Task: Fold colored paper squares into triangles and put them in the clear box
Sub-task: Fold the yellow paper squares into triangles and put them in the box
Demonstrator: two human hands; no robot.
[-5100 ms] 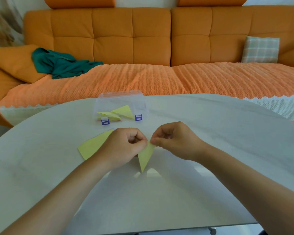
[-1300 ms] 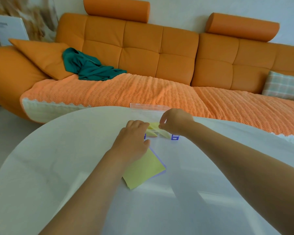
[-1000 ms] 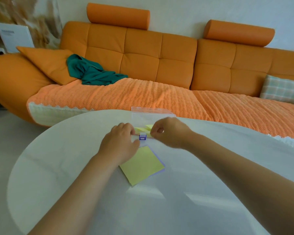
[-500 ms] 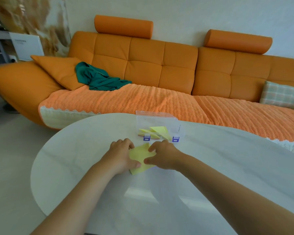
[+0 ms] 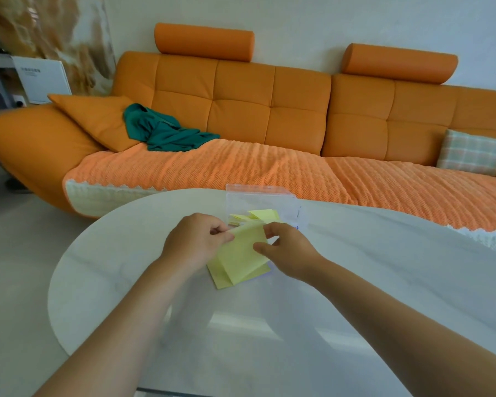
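Observation:
A yellow paper square point(image 5: 242, 253) is lifted at its far edge off a small stack of yellow sheets point(image 5: 226, 280) on the white table point(image 5: 355, 296). My left hand point(image 5: 194, 240) pinches the sheet's upper left corner. My right hand point(image 5: 288, 249) pinches its right edge. Just behind the hands stands the clear box point(image 5: 261, 202) with its lid raised, holding several folded yellow triangles point(image 5: 258, 215).
An orange sofa point(image 5: 269, 110) runs behind the table, with a green cloth point(image 5: 166, 131) and a plaid cushion point(image 5: 468, 151) on it. The table's rounded left edge point(image 5: 55, 282) lies near my left forearm. A white cabinet point(image 5: 40, 78) stands at far left.
My right hand left a folded triangle in the box and came back to the stack. Both hands have now taken hold of the top yellow sheet and lifted its far edge.

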